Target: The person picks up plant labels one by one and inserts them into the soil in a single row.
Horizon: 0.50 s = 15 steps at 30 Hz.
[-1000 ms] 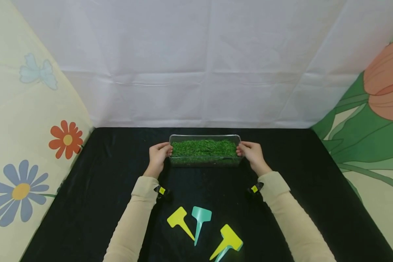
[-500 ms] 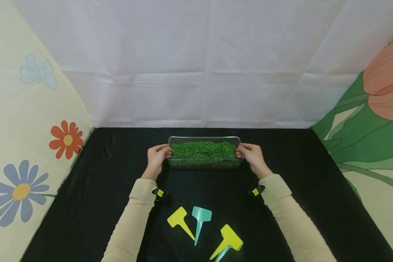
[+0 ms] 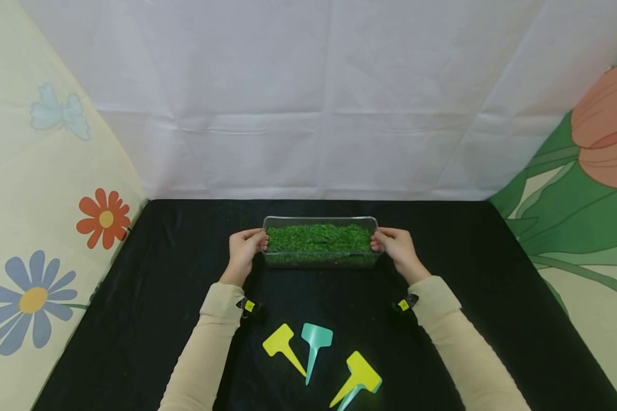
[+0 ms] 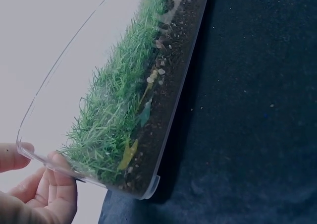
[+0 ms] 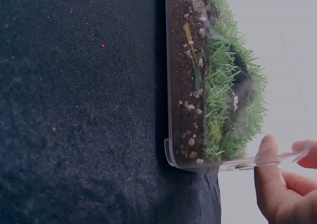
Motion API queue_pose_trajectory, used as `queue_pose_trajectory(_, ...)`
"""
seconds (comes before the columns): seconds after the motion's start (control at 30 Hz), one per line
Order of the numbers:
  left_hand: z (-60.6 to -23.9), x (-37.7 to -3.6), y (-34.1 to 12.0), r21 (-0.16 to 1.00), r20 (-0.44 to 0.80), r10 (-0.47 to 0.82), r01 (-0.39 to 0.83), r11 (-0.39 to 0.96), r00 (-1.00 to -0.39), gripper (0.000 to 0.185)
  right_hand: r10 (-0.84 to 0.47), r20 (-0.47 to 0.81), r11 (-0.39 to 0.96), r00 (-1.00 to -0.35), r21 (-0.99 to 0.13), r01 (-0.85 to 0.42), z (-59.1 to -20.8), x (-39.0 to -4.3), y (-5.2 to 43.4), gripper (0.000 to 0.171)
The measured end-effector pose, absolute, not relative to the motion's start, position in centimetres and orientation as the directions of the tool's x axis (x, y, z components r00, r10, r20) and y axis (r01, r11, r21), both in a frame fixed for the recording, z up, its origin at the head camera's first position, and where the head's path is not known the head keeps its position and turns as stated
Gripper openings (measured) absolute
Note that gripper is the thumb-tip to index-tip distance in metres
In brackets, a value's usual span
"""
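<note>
1. Clear tray [image 3: 321, 261] of grass [image 3: 319, 237] sits on the black tabletop [image 3: 159, 274], about mid-depth, centred in front of the person.
2. Left hand [image 3: 244, 251] grips the tray's left end, fingers curled over the rim. The left wrist view shows a thumb and fingers [image 4: 59, 184] pinching the clear edge.
3. Right hand [image 3: 397, 246] does the same on the right end, thumb and fingers [image 5: 275, 184] clamped on the rim in the right wrist view.
4. Through the clear wall you can see a dark soil layer [image 5: 185, 95] with little pebbles under the grass, and the tray's bottom looks like it's down on the cloth.
5. Nearer the person lie plant tags: a yellow one [image 3: 283, 345], a teal one [image 3: 313, 342] just beside it, and another yellow one [image 3: 359, 379] off to the right with a teal tip peeking out beneath it.
6. Beige sleeves [image 3: 211, 342] on both arms, white sheet behind, flower-print cloth on either side.
</note>
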<state>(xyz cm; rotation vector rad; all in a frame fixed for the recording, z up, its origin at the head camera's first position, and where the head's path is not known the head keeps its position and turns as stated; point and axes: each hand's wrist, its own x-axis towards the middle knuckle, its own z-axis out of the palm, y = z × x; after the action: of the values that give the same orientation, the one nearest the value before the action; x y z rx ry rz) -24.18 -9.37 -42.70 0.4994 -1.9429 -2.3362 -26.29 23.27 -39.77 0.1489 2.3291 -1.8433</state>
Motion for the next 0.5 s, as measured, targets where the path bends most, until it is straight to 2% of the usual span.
queue_pose_trajectory(0.5, -42.09, -23.72, -9.57, 0.966, -0.212, -0.239, -0.165, -0.2, -0.948, 0.024, -0.065, -0.203, 0.235, -0.977, -0.955, 0.183, -39.01, -26.27, 23.37, 0.04)
